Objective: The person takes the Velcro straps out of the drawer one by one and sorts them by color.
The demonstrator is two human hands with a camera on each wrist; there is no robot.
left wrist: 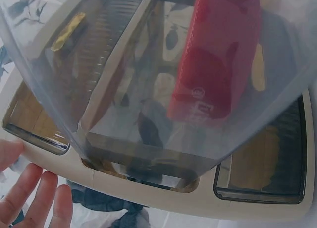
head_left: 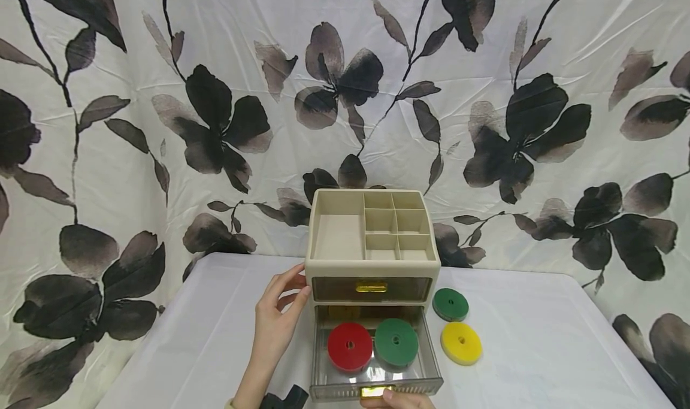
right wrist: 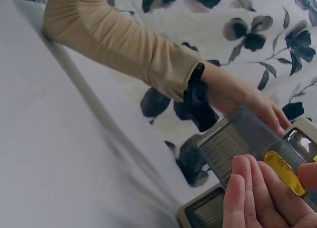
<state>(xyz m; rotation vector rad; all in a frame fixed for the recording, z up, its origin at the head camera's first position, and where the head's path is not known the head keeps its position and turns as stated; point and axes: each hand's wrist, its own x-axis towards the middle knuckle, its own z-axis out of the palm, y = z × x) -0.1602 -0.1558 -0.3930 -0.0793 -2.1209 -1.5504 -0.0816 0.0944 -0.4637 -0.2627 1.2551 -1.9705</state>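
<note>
A cream desktop organizer (head_left: 374, 269) stands on the table, its lower clear drawer (head_left: 377, 388) pulled out. Inside that drawer lie a thick red disc (head_left: 350, 347) and a green disc (head_left: 396, 342), each with a small centre hole. White lettering shows on the red disc's side (left wrist: 213, 79) in the left wrist view. My left hand (head_left: 277, 313) rests its fingertips against the organizer's left side, fingers extended. At the drawer front, my right hand (head_left: 401, 400) pinches the gold handle (right wrist: 285, 173) between thumb and fingers. The head view cuts off most of this hand.
Right of the organizer, a second green disc (head_left: 450, 304) and a yellow disc (head_left: 461, 343) lie on the white table (head_left: 539, 337). The upper drawer (head_left: 345, 288) is closed. Compartments (head_left: 339, 235) top the organizer. A floral cloth (head_left: 377, 127) hangs behind.
</note>
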